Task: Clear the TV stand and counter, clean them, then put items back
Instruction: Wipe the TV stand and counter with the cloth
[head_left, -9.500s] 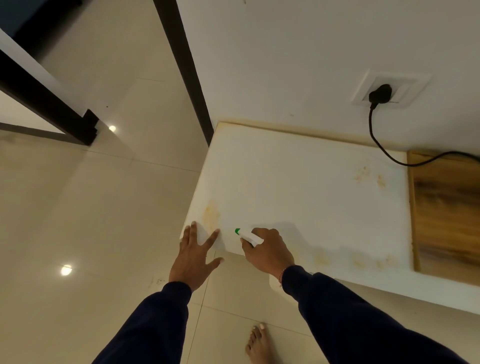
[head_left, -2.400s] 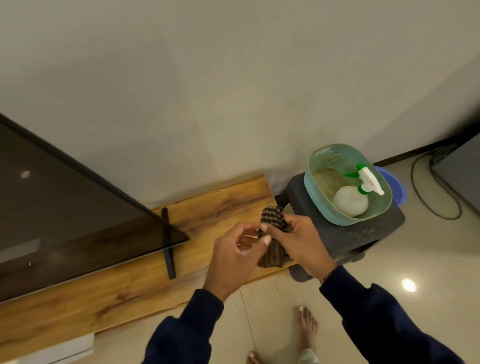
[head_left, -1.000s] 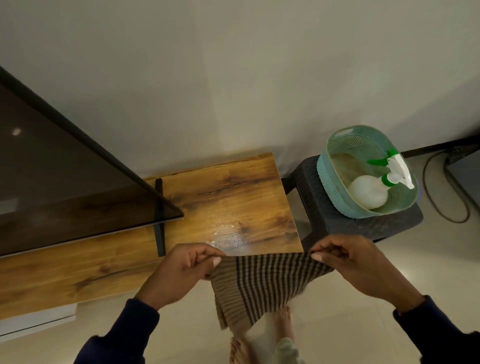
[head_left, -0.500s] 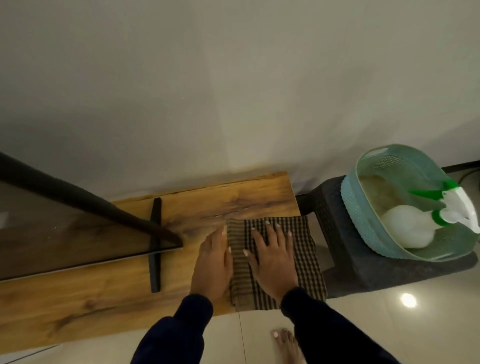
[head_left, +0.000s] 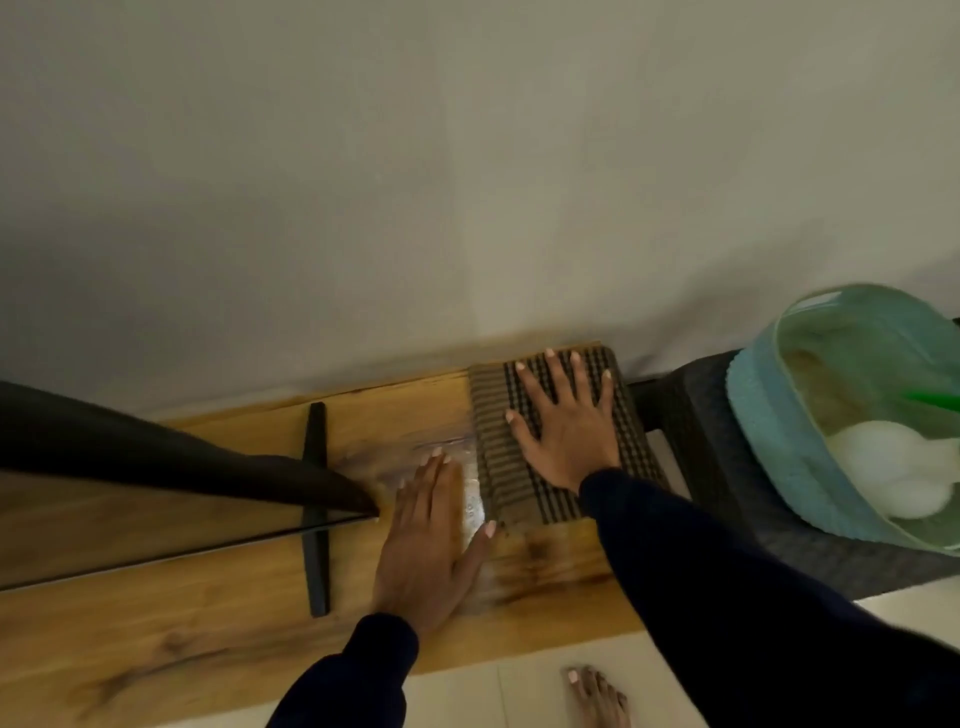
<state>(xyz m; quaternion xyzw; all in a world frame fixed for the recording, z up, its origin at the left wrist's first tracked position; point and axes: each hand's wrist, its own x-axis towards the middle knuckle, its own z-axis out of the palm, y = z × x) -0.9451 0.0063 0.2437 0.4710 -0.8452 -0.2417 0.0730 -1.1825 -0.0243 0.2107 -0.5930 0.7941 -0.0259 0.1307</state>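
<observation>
— Where's the cloth?

— The striped cloth (head_left: 561, 441) lies flat at the right end of the wooden TV stand (head_left: 208, 623), against the wall. Its long side runs from the wall toward me; the stripes cross it.

— And your hands?

— My right hand (head_left: 569, 421) presses on it, fingers (head_left: 550, 374) straight and spread, pointing at the wall. My left hand (head_left: 428, 535) rests flat on the bare wood just beside the cloth, fingers straight and close together, on a wet sheen.

— Anything nearby?

— The TV's foot (head_left: 317, 509) to the left; to the right, a dark stool (head_left: 727, 493) carrying a green basket (head_left: 769, 441) with a spray bottle (head_left: 893, 467) inside.
</observation>
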